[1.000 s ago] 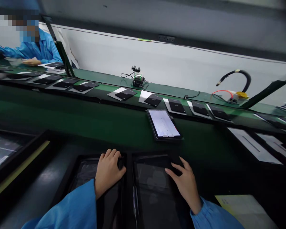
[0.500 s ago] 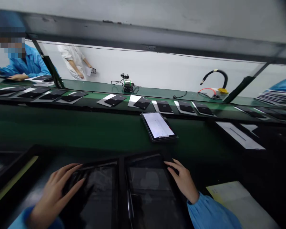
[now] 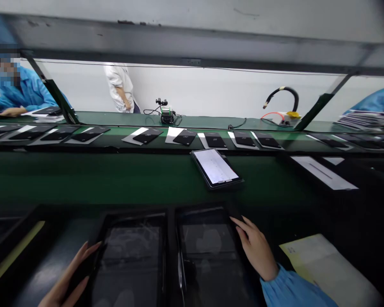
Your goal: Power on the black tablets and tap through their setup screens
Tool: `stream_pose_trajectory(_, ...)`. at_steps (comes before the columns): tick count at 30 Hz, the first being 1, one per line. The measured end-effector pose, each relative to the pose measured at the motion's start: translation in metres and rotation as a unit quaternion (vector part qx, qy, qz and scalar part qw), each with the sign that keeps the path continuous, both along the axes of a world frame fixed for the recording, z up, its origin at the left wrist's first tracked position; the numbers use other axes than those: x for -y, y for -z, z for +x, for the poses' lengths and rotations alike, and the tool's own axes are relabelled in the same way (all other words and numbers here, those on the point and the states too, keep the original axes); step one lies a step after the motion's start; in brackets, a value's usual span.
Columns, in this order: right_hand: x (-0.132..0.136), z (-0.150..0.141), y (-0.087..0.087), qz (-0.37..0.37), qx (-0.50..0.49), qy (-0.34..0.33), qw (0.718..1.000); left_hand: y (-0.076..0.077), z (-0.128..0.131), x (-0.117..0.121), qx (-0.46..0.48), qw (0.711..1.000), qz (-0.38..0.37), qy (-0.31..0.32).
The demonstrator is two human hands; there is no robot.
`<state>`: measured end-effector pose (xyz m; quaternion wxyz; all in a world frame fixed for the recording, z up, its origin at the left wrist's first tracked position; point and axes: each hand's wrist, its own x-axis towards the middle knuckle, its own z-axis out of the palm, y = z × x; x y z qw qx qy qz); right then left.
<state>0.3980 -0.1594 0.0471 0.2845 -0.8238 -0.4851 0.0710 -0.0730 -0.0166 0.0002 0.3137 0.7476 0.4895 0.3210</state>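
Green ledge (image 3: 83,179) bears 1 lit tablet (image 3: 215,167), a row of black pads (image 3: 184,137) lying on white sheets along the belt (image 3: 195,121) beyond; right hand (image 3: 257,249), open, touches the corner of the right black tray (image 3: 198,209), while left hand (image 3: 68,277) sits beside the left black tray (image 3: 131,215), grip unclear.

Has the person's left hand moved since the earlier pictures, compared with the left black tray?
Yes. The left hand moved left and toward the person: it was on the left black tray, now it is beside its left edge.
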Motion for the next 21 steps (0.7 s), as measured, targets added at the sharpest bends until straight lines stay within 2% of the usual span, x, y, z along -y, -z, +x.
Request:
stream_pose_trajectory(2,0.002,0.002,0.0,-0.002,0.016,0.012,1.0,-0.013,0.013,-0.011,0.024,0.999,-0.026,0.011)
stream_pose_trajectory(5,0.004,0.005,0.0,-0.006,0.035,0.012,0.999,-0.023,0.028,-0.021,0.04,0.998,-0.042,0.019)
stream_pose_trajectory(9,0.005,0.005,0.0,-0.008,0.056,0.006,0.998,-0.036,0.038,-0.013,0.05,0.997,-0.065,0.012)
stream_pose_trajectory(12,0.006,0.007,0.003,0.001,0.074,-0.001,0.997,-0.044,0.041,-0.005,0.04,0.998,-0.044,0.017)
stream_pose_trajectory(14,0.006,0.008,0.006,0.015,0.086,-0.004,0.996,-0.043,0.041,-0.004,0.021,0.999,-0.023,0.031)
stream_pose_trajectory(16,0.006,0.009,0.008,0.034,0.097,-0.004,0.995,-0.038,0.04,-0.005,-0.032,0.999,0.005,0.035)
stream_pose_trajectory(18,0.005,0.007,0.007,0.053,0.105,0.0,0.993,-0.032,0.043,-0.007,-0.139,0.988,0.059,0.012)
stream_pose_trajectory(21,0.005,-0.008,-0.003,0.086,0.141,-0.018,0.986,-0.03,0.056,-0.003,-0.296,0.939,0.176,-0.022)
